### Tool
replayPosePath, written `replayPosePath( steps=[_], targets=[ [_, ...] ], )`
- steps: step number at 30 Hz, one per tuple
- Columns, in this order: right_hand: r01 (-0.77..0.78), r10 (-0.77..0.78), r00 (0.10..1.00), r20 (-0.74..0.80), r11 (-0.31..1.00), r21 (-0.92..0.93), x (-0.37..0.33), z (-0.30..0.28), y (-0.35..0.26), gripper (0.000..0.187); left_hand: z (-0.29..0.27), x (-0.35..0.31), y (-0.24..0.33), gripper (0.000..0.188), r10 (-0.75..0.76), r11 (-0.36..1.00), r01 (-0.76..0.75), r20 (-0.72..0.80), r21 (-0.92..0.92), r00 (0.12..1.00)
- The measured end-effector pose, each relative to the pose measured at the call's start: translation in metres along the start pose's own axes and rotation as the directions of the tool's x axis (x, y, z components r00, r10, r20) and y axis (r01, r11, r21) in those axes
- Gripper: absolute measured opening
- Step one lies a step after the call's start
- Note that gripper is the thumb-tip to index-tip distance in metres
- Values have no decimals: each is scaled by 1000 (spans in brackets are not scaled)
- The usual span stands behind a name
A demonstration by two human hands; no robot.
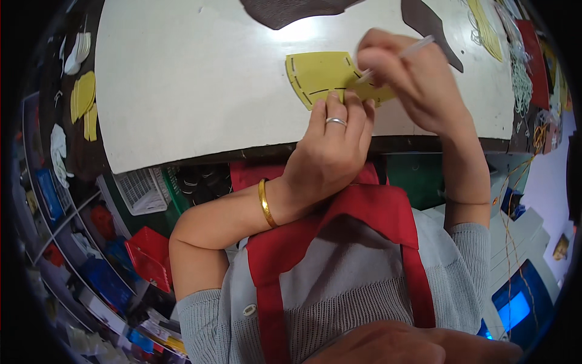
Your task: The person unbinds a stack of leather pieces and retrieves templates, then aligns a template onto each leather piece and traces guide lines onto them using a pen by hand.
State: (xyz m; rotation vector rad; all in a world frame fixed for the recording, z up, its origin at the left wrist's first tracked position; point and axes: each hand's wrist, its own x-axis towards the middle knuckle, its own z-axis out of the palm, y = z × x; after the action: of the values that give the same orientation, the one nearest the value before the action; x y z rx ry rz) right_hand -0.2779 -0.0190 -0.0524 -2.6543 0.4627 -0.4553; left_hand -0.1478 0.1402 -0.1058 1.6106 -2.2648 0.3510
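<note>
On the white work board near its front edge lies a yellow pattern piece, with dark dashed slots along its edges. My left hand, with a ring on one finger, lays its fingertips on the lower edge of this piece, fingers stretched out and close together. A slim, pale pen is pinched in my right hand. Its lower end points down at the right half of the yellow piece; motion blur and the fingers hide whether the tip touches. Part of the piece's right side is covered by my hands.
Dark brown leather pieces lie on the board at the far edge and far right. Yellow strips and pale cords sit at right. More yellow pieces are left; a white basket and red bin stand below.
</note>
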Motion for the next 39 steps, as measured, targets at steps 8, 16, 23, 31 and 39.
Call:
replayPosePath(
  steps=[8,16,23,31,39],
  targets=[
    [-59,-24,923,383,977,204,52,14,-25,23,-3,-5,7,45,-29,999,29,24,-24,999],
    [14,-11,1000,-15,980,200,41,24,-12,28,1,-2,4,38,-39,998,39,-8,-54,999],
    [62,-69,992,107,996,69,12,21,-20,25,7,-1,4,37,-28,995,22,-60,-96,998],
    [-156,173,978,-113,978,140,-20,-6,1,17,-1,11,3,34,-2,998,4,33,-64,999],
    [-237,241,965,-99,970,58,-8,23,6,31,-9,21,5,29,-26,1000,24,175,12,984]
  ],
)
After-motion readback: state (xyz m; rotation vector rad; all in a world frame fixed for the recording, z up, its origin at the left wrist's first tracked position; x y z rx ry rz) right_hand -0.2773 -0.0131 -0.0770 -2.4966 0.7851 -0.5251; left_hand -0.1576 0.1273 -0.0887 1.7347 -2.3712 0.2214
